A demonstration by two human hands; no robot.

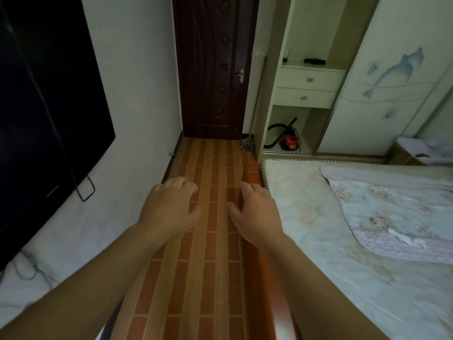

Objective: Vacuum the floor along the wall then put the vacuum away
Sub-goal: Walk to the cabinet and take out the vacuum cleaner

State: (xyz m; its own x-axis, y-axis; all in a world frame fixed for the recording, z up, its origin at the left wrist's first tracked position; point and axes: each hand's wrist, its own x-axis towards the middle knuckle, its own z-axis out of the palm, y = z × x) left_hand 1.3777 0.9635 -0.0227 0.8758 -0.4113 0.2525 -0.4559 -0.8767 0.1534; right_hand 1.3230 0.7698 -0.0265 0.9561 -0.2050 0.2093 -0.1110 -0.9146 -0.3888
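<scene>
Both the left hand (169,204) and right hand (256,212) hover empty over the tiled floor (210,266), fingers loosely curled, while the red vacuum (290,139) sits in the wardrobe's (306,57) bottom compartment.

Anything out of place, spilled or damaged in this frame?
A small heap of what looks like debris lies on the floor in the corner between the dark door and the wardrobe. The quilt on the bed shows a whitish, worn-looking patch near its edge. The red vacuum sits in the wardrobe's bottom compartment.
</scene>
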